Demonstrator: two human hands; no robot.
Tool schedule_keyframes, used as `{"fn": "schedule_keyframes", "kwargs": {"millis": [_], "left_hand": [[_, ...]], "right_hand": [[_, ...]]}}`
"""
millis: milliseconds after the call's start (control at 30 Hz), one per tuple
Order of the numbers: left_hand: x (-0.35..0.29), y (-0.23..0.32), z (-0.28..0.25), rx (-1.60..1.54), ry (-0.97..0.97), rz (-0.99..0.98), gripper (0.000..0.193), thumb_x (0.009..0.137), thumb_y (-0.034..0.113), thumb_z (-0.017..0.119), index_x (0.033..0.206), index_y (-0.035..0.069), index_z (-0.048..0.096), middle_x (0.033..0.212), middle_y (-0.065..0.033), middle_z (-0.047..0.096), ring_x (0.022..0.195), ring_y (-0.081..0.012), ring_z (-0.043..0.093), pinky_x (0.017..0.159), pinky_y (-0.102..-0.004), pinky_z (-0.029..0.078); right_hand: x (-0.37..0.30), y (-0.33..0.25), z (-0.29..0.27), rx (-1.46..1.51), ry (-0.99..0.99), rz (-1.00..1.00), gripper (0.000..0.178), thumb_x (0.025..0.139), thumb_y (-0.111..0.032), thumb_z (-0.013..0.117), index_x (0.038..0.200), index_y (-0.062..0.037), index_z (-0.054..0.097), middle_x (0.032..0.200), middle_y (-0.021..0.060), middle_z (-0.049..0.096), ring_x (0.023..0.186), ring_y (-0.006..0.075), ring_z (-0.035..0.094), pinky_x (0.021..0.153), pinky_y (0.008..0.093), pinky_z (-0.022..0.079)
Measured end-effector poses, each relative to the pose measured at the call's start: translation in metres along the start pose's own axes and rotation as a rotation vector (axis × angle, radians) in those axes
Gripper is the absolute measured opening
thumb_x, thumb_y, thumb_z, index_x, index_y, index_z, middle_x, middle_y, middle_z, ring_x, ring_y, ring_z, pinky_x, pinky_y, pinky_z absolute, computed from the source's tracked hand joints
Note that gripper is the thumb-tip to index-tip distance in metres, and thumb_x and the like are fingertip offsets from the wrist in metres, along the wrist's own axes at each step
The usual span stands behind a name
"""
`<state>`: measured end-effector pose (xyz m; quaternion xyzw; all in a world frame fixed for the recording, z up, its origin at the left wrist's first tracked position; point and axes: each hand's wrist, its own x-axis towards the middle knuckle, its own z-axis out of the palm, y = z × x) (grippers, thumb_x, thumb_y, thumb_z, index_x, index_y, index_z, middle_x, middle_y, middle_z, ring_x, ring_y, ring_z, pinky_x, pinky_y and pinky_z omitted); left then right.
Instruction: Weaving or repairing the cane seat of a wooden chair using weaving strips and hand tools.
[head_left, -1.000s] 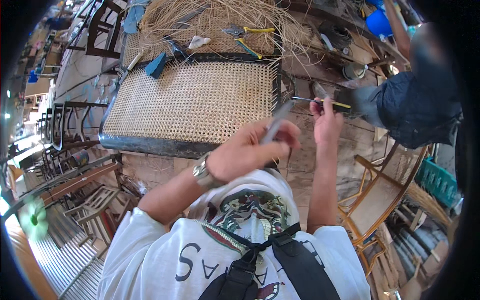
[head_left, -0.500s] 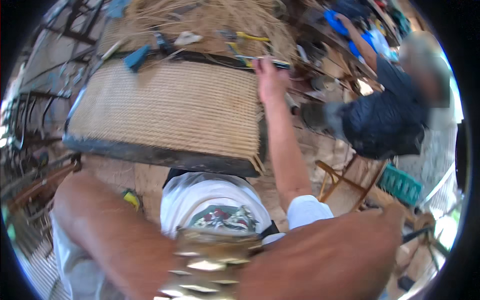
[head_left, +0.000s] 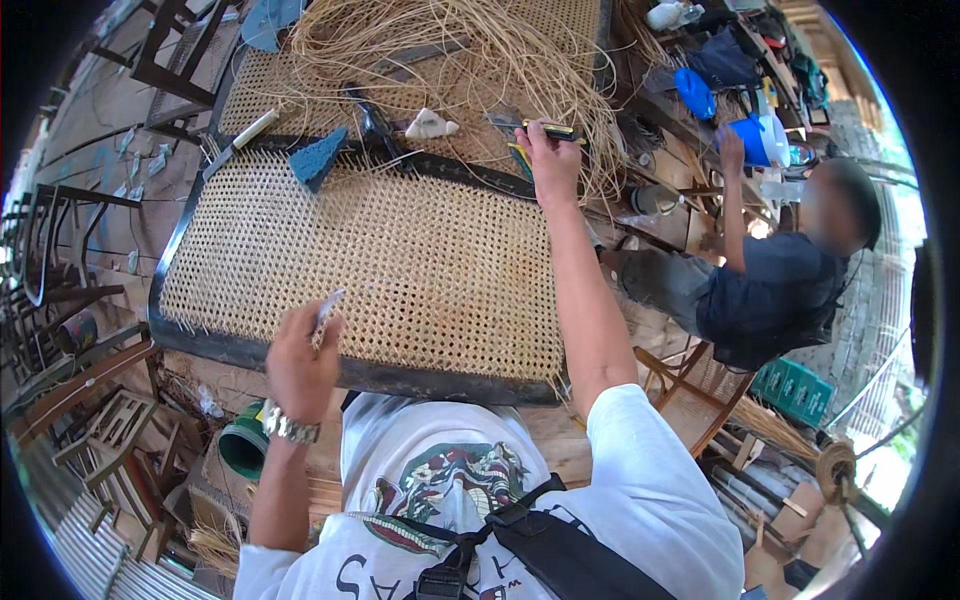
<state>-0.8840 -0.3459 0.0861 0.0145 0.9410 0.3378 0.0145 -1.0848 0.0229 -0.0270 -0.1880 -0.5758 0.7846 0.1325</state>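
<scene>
A woven cane panel [head_left: 360, 260] in a dark frame lies in front of me. My left hand [head_left: 303, 370], with a metal-band watch on its wrist, is closed over the panel's near left part. A small thing with a pale, pointed tip [head_left: 330, 303] sticks out of its fingers; its kind I cannot make out. At the far right corner my right hand [head_left: 553, 170] is closed on a slim black-and-yellow tool [head_left: 562, 131]. Near the far edge lie a blue wedge-shaped piece [head_left: 318, 160], a dark-handled tool [head_left: 372, 122], a crumpled white piece [head_left: 432, 125] and a pale-handled knife [head_left: 250, 132].
Loose cane strands [head_left: 470, 45] heap over a second cane panel [head_left: 248, 100] beyond. To the right, a person [head_left: 765, 285] reaches toward a blue bucket [head_left: 762, 140]. A green crate [head_left: 793, 392] and a wooden chair [head_left: 685, 385] stand right; a green bucket [head_left: 243, 447] sits lower left.
The blurred arm with the watch, close across the lower picture before, has moved forward, putting my left hand over the panel. My right hand stays by the far right corner. The person's arm has lowered.
</scene>
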Motion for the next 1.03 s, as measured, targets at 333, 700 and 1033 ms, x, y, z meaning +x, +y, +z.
{"fn": "schedule_keyframes", "kwargs": {"millis": [333,700,1033], "left_hand": [[-0.004,-0.063,-0.052,-0.138,0.023,-0.136,0.022,0.091,0.011,0.072,0.108,-0.001,0.063,0.086,-0.0092,0.062,0.070,-0.0192,0.058,0.063,-0.0322,0.047],[-0.021,-0.031,-0.129,-0.634,-0.864,0.128,0.062,0.069,0.030,0.090,0.119,0.004,0.064,0.110,-0.0107,0.067,0.071,-0.0193,0.059,0.059,-0.0275,0.046],[-0.040,0.004,-0.122,-0.406,-0.792,0.207,0.069,0.071,0.037,0.089,0.127,0.009,0.061,0.111,-0.0123,0.067,0.088,-0.0223,0.071,0.070,-0.0328,0.056]], "right_hand": [[0.024,-0.006,0.041,-0.703,0.048,-0.201,0.022,0.098,-0.018,0.064,0.099,0.0038,0.065,0.083,0.0073,0.072,0.075,0.0123,0.071,0.069,0.0259,0.056],[0.030,0.012,0.065,-1.230,-0.034,0.122,0.045,0.085,-0.036,0.076,0.106,0.0015,0.067,0.090,0.0108,0.073,0.079,0.0232,0.070,0.075,0.0386,0.055],[-0.082,0.034,0.050,-0.697,-0.315,-0.058,0.056,0.086,-0.004,0.070,0.134,0.0060,0.042,0.137,0.0221,0.048,0.123,0.0348,0.057,0.110,0.0433,0.043]]}}
